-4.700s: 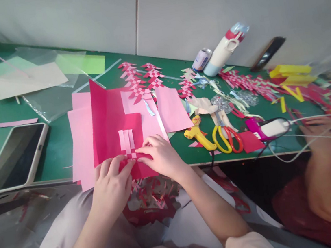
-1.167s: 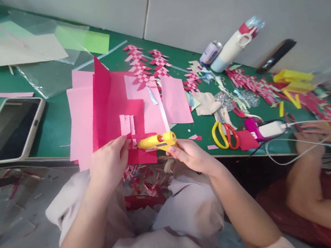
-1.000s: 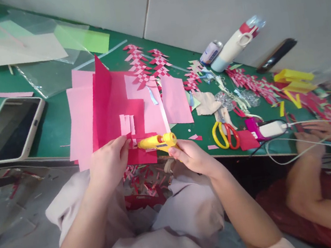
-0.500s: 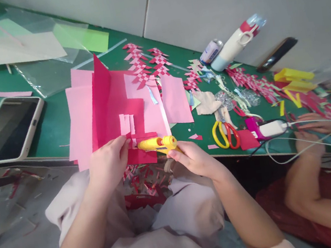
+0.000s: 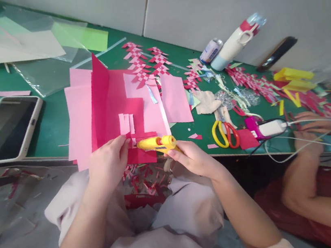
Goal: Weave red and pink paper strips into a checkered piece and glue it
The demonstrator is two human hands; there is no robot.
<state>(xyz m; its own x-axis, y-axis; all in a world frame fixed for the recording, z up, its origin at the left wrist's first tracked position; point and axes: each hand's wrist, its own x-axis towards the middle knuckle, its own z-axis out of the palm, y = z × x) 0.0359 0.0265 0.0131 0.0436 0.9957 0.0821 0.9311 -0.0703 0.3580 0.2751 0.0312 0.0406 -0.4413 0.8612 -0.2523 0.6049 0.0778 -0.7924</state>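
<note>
My right hand (image 5: 190,156) is wrapped round a yellow glue gun (image 5: 156,143), whose tip points left. The tip is close to small pink and red paper strips (image 5: 133,141) by my left fingertips; whether it touches them I cannot tell. My left hand (image 5: 109,160) is closed, thumb and fingers pinching the strips over the table's front edge. Beneath both hands lies red paper (image 5: 117,89), with one flap standing up at its left. Short pale pink strips (image 5: 126,123) rest on it just beyond my left fingers.
A phone (image 5: 7,127) lies at left. Scissors (image 5: 225,134), woven paper strips (image 5: 137,64), a can (image 5: 210,50) and a bottle (image 5: 234,44) sit to the right and back. A white cable runs from a white plug (image 5: 272,128) toward another person's hands (image 5: 311,132).
Almost nothing differs. The view has shifted very slightly, while both my hands and the glue gun keep their places over the red paper.
</note>
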